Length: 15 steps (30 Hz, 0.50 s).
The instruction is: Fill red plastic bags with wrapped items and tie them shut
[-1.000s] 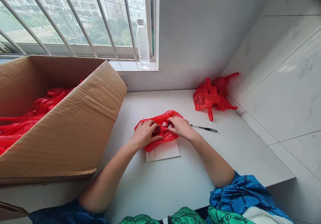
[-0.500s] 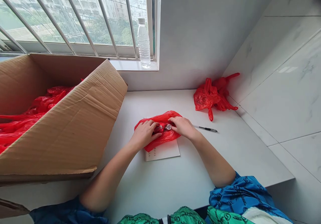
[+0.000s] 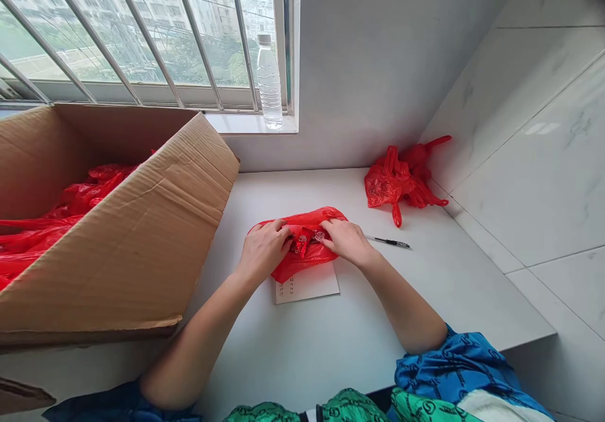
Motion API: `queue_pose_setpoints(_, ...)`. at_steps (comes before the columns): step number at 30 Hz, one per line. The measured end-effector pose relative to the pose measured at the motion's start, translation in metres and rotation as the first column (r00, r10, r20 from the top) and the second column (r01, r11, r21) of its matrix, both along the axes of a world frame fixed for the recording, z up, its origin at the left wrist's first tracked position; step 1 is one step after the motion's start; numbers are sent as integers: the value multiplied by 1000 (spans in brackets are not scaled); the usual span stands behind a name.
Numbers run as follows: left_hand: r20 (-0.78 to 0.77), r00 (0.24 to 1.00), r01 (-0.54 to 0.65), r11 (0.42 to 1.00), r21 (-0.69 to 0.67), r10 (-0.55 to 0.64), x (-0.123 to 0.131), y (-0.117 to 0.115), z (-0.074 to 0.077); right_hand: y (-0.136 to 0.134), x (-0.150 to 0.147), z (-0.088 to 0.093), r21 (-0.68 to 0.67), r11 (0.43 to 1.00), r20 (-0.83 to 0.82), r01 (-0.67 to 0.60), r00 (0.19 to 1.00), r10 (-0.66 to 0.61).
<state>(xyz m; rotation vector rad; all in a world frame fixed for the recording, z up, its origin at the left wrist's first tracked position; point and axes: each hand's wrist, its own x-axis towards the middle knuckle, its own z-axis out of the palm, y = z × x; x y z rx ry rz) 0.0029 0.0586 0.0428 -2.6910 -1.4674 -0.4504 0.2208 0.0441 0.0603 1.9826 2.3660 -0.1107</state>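
Note:
A red plastic bag lies spread open on the white table, with small red printed packets showing inside it. My left hand grips the bag's left side, its fingertips curled in at the opening beside the packets. On the right side, my right hand is closed on the bag's edge, fingers reaching in near a packet with dark and white print. Under the bag, a sheet or pad of white paper with handwritten columns sticks out toward me; the bag covers its far part.
A big cardboard box holding red plastic bags stands at left. Tied red bags rest by the tiled wall. A black pen lies right of my hands. A water bottle stands on the windowsill.
My left hand has shifted a little to the left, stretching the bag's opening wider. More of the packets inside now shows. My right hand has barely moved.

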Motion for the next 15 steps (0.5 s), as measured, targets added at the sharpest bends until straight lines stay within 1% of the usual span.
queue_pose_setpoints(2, 122, 992, -2, 998, 56, -5, 1, -1, 2, -3, -2, 4, 54, 998, -46, -12, 999, 15)
queue_pose_setpoints(3, 198, 980, 1, 998, 60, -12, 2, -2, 3, -4, -3, 6, 84, 996, -99, -19, 995, 27)
queue_pose_setpoints(5, 369, 929, 29, 1000, -2, -26, 3, -4, 7, -6, -4, 10, 121, 992, -275, -37, 959, 69)
queue_pose_setpoints(6, 462, 887, 60, 996, -61, -25, 4, -5, 9, -6, -4, 12, 116, 991, -390, -60, 915, 101)
queue_pose_setpoints(8, 635, 773, 154, 970, -188, 1, 5, -6, 12, -6, -4, 14, 70, 989, -614, -128, 776, 144)
queue_pose_setpoints(10, 758, 649, 252, 924, -289, 60, 5, -6, 14, -4, -3, 14, -6, 979, -769, -202, 627, 124)
queue_pose_setpoints(12, 820, 555, 328, 870, -368, 138, 5, -5, 14, -1, -1, 13, -90, 962, -854, -256, 516, 57)
queue_pose_setpoints(15, 844, 482, 410, 791, -454, 234, 4, -2, 15, 2, 0, 12, -162, 931, -915, -329, 402, -17)
